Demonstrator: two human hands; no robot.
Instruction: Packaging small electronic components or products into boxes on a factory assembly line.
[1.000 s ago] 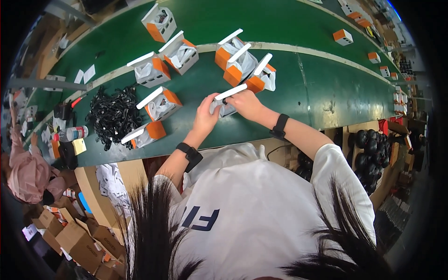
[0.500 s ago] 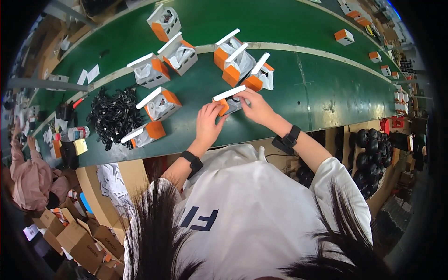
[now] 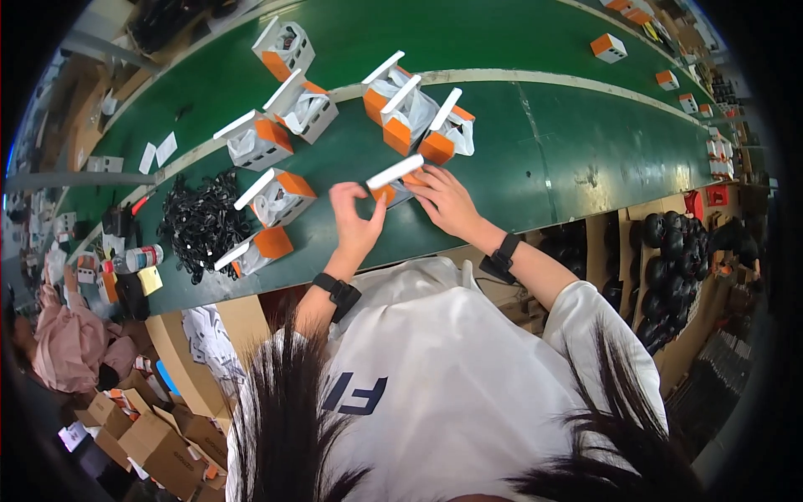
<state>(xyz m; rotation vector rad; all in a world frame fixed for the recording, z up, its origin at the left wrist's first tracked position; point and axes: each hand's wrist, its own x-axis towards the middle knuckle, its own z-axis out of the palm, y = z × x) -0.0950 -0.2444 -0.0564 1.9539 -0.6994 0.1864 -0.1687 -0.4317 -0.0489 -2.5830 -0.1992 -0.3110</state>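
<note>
A small orange and white carton (image 3: pixel 391 192) with its white lid flap raised stands near the front of the green bench. My right hand (image 3: pixel 452 203) grips its right side, fingers bent at the flap's right end. Just left of it is my left hand (image 3: pixel 355 224), thumb and fingers apart, the thumb close to the orange side. I cannot tell whether that thumb touches. Beyond are several like cartons (image 3: pixel 408 109) with raised flaps and white plastic bags inside. More open cartons (image 3: pixel 284 197) stand to the left.
A heap of black cables (image 3: pixel 201 222) lies on the bench at left, beside a clear bottle (image 3: pixel 144 258) and a yellow pad (image 3: pixel 150 280). A closed carton (image 3: pixel 609 48) sits at the far right. A person in pink (image 3: pixel 71 339) works at the left edge. Cardboard boxes (image 3: pixel 159 448) stand below.
My left hand has come off the carton a little, toward the left, its fingers spreading from the thumb. The right hand stays at the carton. The whole view has shifted slightly.
</note>
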